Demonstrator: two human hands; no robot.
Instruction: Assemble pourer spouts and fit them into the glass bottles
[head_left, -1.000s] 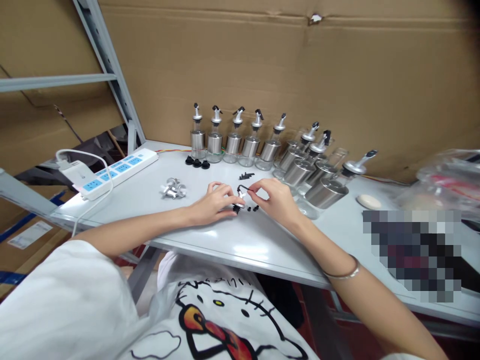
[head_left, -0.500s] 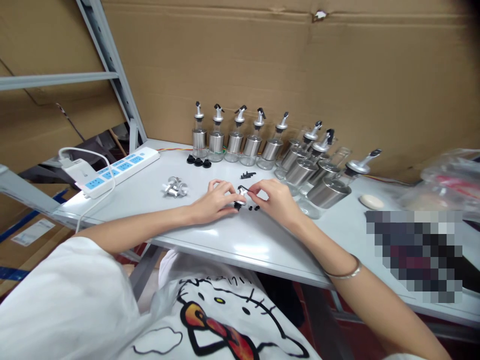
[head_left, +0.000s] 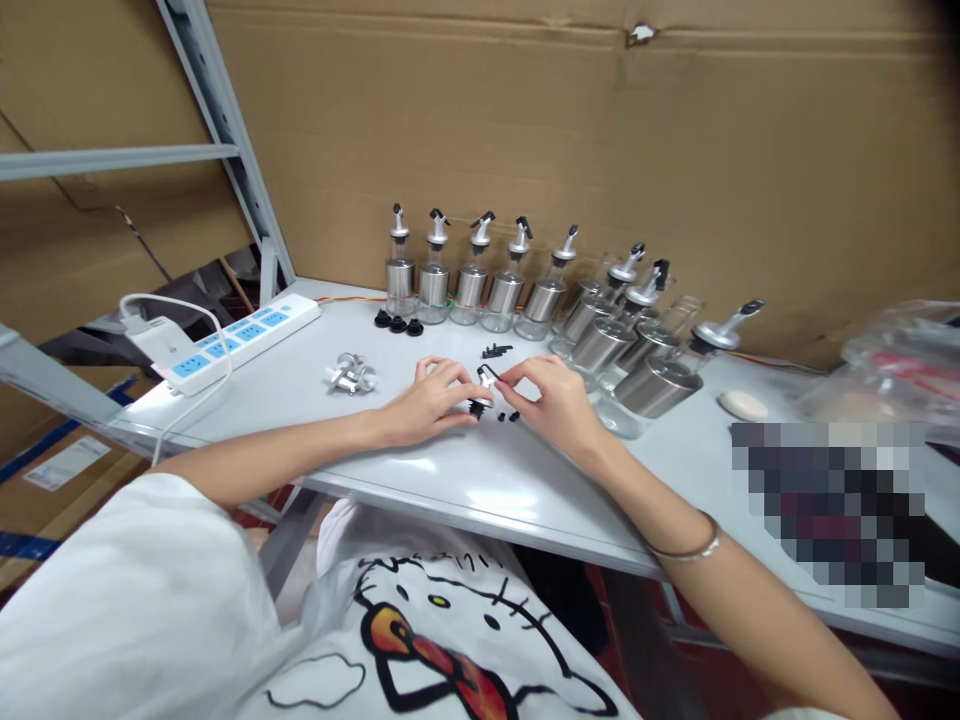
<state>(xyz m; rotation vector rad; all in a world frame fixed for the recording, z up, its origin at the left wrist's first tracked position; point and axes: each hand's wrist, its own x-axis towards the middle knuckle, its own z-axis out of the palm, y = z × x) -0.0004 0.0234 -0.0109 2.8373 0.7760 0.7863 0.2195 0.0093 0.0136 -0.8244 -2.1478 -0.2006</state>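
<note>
Between my hands, above the grey table (head_left: 420,480), is a silver pourer top (head_left: 485,380) with a black ribbed stopper (head_left: 478,409) at its base. My left hand (head_left: 431,400) pinches the pourer's base from the left with thumb and fingers. A small black lever (head_left: 491,373) lies across the pourer's tip, and my right hand (head_left: 551,395) grips its right end between thumb and forefinger. Small black caps (head_left: 508,416) lie just under my right fingers. Beyond the hands is a little pile of black levers (head_left: 496,351).
Glass bottles with steel sleeves (head_left: 470,286) line the back and right. Black stoppers (head_left: 398,323) and silver spouts (head_left: 350,374) lie left. A white power strip (head_left: 244,345), a white oval object (head_left: 742,404) and plastic bags (head_left: 900,365) sit farther out.
The black lever's left end stands slightly higher over the pourer's tip, and its tilt has changed a little. Both hands remain nearly in place.
</note>
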